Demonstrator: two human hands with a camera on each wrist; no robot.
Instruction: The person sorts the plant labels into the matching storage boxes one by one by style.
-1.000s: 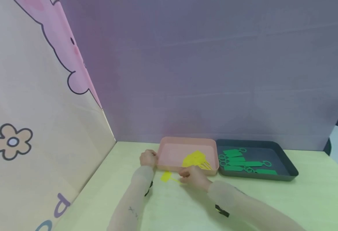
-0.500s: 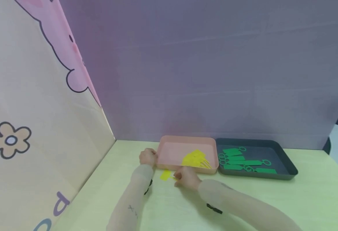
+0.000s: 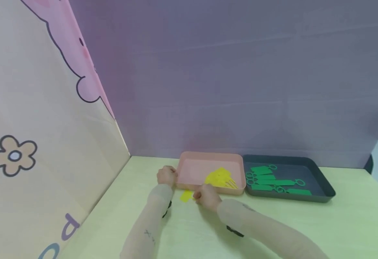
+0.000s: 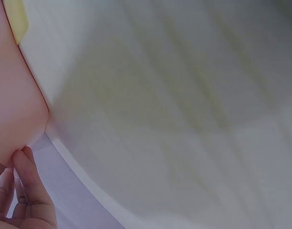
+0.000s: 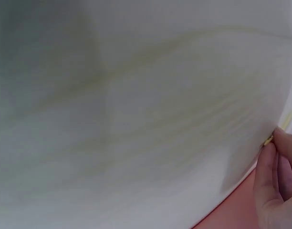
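Note:
On the table in front of the pink tray (image 3: 192,169) lies a flat yellow tag (image 3: 186,196) with a thin strap. My right hand (image 3: 207,197) pinches its narrow end; in the right wrist view, a sliver of yellow tag (image 5: 268,140) shows between thumb and finger of the right hand (image 5: 279,176). At the tray's left side is my left hand (image 3: 167,176). The left wrist view shows the left hand (image 4: 31,195) pinching the edge of the pink tray (image 4: 17,95). Several yellow tags (image 3: 219,176) are piled inside the tray's front right part.
A dark tray (image 3: 300,171) stands against the pink one's right side, holding several green tags (image 3: 273,182) with their straps closed into loops. Behind both trays rises a grey-purple cloth backdrop (image 3: 208,90). A printed panel (image 3: 46,126) borders the table on the left.
My right hand has moved a little to the left along the yellow tag's strap, closer to its flat part, covering the strap. The left hand has stayed at the tray.

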